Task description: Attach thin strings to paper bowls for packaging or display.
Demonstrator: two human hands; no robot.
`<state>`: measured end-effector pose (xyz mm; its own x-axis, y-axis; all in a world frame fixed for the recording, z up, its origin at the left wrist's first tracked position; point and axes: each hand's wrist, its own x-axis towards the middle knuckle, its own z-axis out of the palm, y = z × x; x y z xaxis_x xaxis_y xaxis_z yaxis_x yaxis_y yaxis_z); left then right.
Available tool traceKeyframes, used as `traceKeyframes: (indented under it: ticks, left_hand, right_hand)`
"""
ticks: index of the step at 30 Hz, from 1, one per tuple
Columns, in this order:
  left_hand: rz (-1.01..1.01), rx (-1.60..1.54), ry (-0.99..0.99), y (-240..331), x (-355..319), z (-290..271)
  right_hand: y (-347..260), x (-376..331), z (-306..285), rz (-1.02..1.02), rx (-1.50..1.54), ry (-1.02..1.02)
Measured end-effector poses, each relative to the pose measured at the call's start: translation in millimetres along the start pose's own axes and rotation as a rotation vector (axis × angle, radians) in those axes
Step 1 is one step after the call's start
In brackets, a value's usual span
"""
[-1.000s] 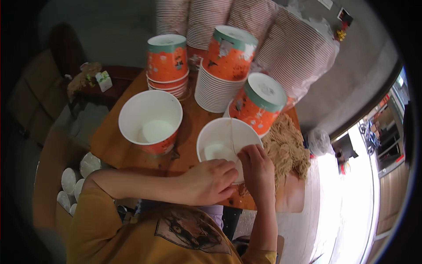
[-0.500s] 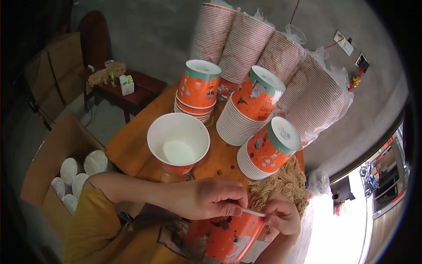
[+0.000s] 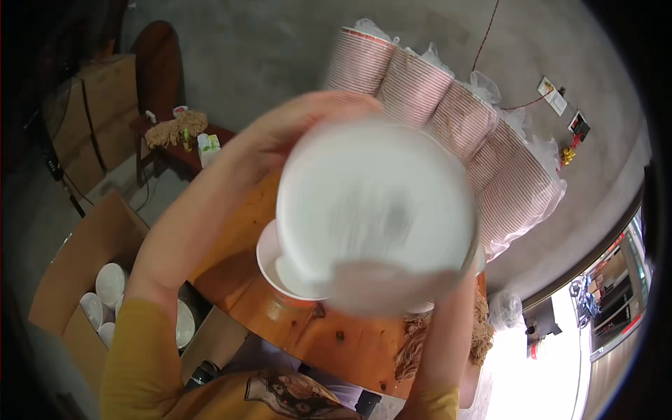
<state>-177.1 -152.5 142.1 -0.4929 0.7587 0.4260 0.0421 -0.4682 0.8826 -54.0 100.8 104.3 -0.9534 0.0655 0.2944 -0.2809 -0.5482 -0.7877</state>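
Note:
A paper bucket [image 3: 364,189] is held up close, its round white base turned toward me and smeared by motion. Its printed side is mostly out of sight. My left hand [image 3: 301,122] grips it at the upper left, fingers partly hidden behind it. Blurred fingers of my right hand [image 3: 392,280] press across the lower part of the base. Behind and below, an open white-lined paper bucket [image 3: 267,253] stands upright on the wooden table [image 3: 280,329], partly covered by the raised one. The upturned orange buckets on the table are hidden behind it.
Tall bagged stacks of nested buckets [image 3: 413,84] line the table's far side. A cardboard box [image 3: 77,280] with several white buckets stands at the left. Tan stringy material [image 3: 414,343] lies at the table's right edge. A low bench [image 3: 168,155] stands at the far left.
Both hands have lifted the orange bucket from low in front of me up close to the view. It now shows its white base instead of its printed side.

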Motion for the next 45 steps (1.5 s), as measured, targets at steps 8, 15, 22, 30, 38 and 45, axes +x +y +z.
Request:
traceKeyframes:
  ticks: [8, 15, 22, 30, 38, 45]
  left_hand:
    - [-0.147, -0.081, 0.57, -84.8, -84.8, -113.4]
    - [-0.334, -0.08, 0.664, -132.4, -143.5, -95.5]
    - [-0.37, -0.109, 0.668, -160.4, -146.0, -62.1]
    - [-0.478, -0.146, 0.695, -194.6, -166.7, -43.5]
    - [-0.512, -0.078, 0.516, -202.0, -154.6, 0.8]
    - [-0.371, -0.103, 0.639, -209.6, -146.9, 31.2]
  right_hand:
    - [87.5, 119.3, -48.1, 0.023, 0.104, 0.211]
    - [142.4, 119.0, -81.6, 0.156, 0.082, 0.332]
    - [164.6, 129.1, -94.4, 0.166, 0.077, 0.232]
    - [155.1, 27.3, -100.0, 0.29, -0.466, 0.359]
    - [83.4, -161.1, -71.4, -0.035, -1.365, 0.543]
    - [38.1, -240.2, -120.6, -0.079, -1.761, 0.658]
